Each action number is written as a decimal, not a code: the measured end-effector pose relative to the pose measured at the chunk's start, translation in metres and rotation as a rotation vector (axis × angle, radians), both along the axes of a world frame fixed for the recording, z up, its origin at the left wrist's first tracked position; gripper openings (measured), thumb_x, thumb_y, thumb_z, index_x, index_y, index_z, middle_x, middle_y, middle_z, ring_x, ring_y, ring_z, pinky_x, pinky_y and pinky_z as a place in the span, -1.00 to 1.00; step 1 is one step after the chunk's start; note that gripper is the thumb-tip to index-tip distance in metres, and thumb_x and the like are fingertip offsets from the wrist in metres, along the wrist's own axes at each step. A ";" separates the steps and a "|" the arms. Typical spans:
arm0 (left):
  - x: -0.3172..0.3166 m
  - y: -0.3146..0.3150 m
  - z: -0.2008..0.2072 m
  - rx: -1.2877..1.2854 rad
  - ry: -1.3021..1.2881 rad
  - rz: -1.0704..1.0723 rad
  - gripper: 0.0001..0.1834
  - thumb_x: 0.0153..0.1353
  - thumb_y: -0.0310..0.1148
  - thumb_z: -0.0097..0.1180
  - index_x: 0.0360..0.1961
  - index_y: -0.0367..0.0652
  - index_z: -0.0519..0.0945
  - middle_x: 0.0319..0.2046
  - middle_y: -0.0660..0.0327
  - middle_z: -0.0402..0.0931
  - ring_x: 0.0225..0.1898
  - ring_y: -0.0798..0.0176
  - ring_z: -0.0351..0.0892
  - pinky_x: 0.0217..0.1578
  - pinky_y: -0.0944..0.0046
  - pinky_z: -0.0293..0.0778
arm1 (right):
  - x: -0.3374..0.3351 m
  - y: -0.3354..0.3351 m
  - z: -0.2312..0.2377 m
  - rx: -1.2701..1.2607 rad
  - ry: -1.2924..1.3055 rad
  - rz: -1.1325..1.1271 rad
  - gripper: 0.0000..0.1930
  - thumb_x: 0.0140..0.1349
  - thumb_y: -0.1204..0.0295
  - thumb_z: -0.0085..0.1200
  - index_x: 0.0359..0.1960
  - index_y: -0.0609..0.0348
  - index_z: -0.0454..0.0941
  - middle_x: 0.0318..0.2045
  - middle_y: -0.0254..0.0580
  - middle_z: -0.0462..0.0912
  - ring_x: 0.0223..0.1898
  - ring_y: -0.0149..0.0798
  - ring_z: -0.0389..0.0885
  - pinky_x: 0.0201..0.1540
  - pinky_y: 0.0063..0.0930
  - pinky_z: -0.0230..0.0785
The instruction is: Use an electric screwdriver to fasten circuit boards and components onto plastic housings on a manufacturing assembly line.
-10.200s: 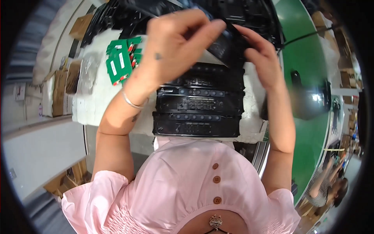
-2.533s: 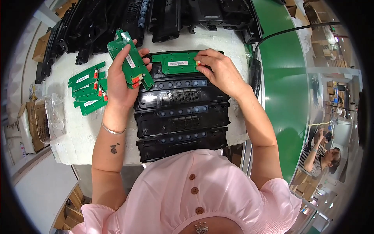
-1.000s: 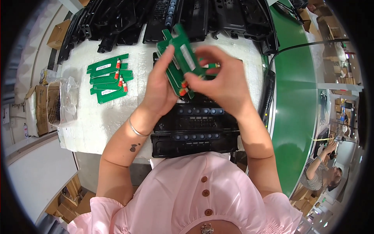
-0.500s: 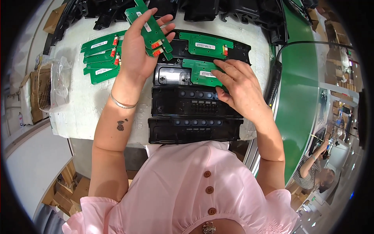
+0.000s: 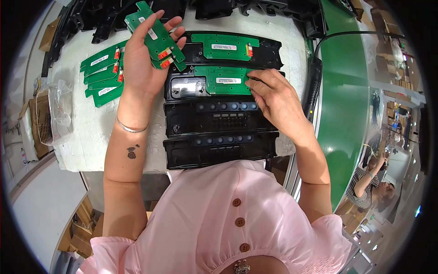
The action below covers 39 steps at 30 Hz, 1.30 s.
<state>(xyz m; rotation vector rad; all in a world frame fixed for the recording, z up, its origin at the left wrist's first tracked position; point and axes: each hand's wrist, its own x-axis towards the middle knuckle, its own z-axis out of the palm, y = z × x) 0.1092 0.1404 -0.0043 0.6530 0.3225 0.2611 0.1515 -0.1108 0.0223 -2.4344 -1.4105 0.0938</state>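
Note:
My left hand [image 5: 148, 64] is closed on a small stack of green circuit boards [image 5: 157, 42], held tilted above the bench, with red and yellow connectors at their lower ends. Below and to the right, another green circuit board [image 5: 223, 81] lies in the second black plastic panel [image 5: 187, 89]. The thumb and fingers of my right hand [image 5: 276, 98] pinch this board's right end, hiding that corner. Behind it, the far black panel [image 5: 269, 55] carries a similar board [image 5: 222, 47] with a connector on its right.
Two more black panels [image 5: 173, 119] [image 5: 175, 155] with round buttons lie nearer me. Fanned green boards [image 5: 102, 73] rest at left on the white foam surface [image 5: 132, 153]. Black plastic parts [image 5: 273, 13] line the back. A clear plastic bag [image 5: 59, 112] is far left; a black cable [image 5: 317, 86] runs right.
My right fingers have shifted from over the board's face to its right end, uncovering more of it. My left hand still holds its boards. The whole view has shifted slightly.

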 end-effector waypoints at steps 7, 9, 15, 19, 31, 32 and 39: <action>0.002 -0.003 0.002 -0.011 0.004 0.013 -0.63 0.18 -0.25 -0.11 -0.06 -0.25 0.31 -0.20 -0.01 0.41 -0.23 0.15 0.45 -0.20 0.21 0.42 | 0.004 0.001 -0.006 0.075 0.003 0.016 -0.76 -0.16 0.65 0.02 -0.35 0.34 0.51 -0.25 -0.12 0.49 -0.25 -0.16 0.44 -0.19 -0.40 0.37; 0.001 -0.004 0.006 -0.014 0.003 0.006 -0.62 0.19 -0.23 -0.12 -0.05 -0.26 0.30 -0.19 -0.02 0.40 -0.22 0.14 0.45 -0.20 0.20 0.42 | 0.005 0.000 -0.005 0.064 0.009 0.003 -0.76 -0.16 0.64 0.04 -0.35 0.34 0.51 -0.24 -0.12 0.48 -0.24 -0.16 0.44 -0.19 -0.39 0.37; -0.008 -0.021 0.027 -0.214 -0.161 -0.183 -0.45 0.26 -0.07 -0.39 0.09 -0.31 0.18 0.04 -0.15 0.19 0.04 0.01 0.26 0.10 0.06 0.17 | -0.002 0.013 0.013 0.281 0.115 -0.105 -0.65 -0.09 0.60 0.09 -0.18 0.31 0.43 -0.22 -0.10 0.47 -0.30 -0.20 0.45 -0.23 -0.44 0.37; -0.009 -0.048 0.028 -0.269 -0.150 -0.252 -0.42 0.27 0.01 -0.50 0.14 -0.22 0.13 0.11 -0.17 0.10 0.13 -0.07 0.14 0.15 -0.02 0.05 | -0.014 0.028 0.023 0.692 0.564 -0.367 -0.57 -0.09 0.54 0.16 -0.11 0.25 0.38 -0.27 -0.14 0.48 -0.37 -0.27 0.47 -0.33 -0.48 0.37; -0.016 -0.061 0.020 -0.193 -0.177 -0.253 -0.59 0.25 -0.14 -0.24 -0.01 -0.21 0.28 -0.11 0.05 0.38 -0.15 0.16 0.45 -0.14 0.20 0.42 | -0.009 0.046 0.024 0.597 0.325 -0.335 -0.63 -0.24 0.45 0.25 -0.31 0.28 0.49 -0.26 -0.06 0.54 -0.32 -0.18 0.54 -0.25 -0.45 0.38; -0.016 -0.055 0.024 -0.214 -0.074 -0.200 -0.61 0.23 -0.16 -0.23 -0.09 -0.25 0.34 -0.21 0.04 0.43 -0.20 0.13 0.47 -0.17 0.18 0.44 | -0.008 0.038 0.029 0.569 0.162 -0.291 -0.63 -0.25 0.48 0.24 -0.31 0.28 0.49 -0.25 -0.07 0.54 -0.29 -0.15 0.53 -0.23 -0.44 0.38; -0.002 -0.031 0.016 -0.206 -0.013 0.049 -0.71 0.15 -0.17 -0.08 -0.24 -0.15 0.42 -0.39 0.12 0.47 -0.37 0.24 0.47 -0.28 0.27 0.45 | -0.044 -0.012 0.025 0.065 0.076 0.033 -0.58 -0.29 0.61 0.18 -0.25 0.33 0.46 -0.09 -0.06 0.43 -0.07 -0.04 0.39 -0.06 -0.32 0.32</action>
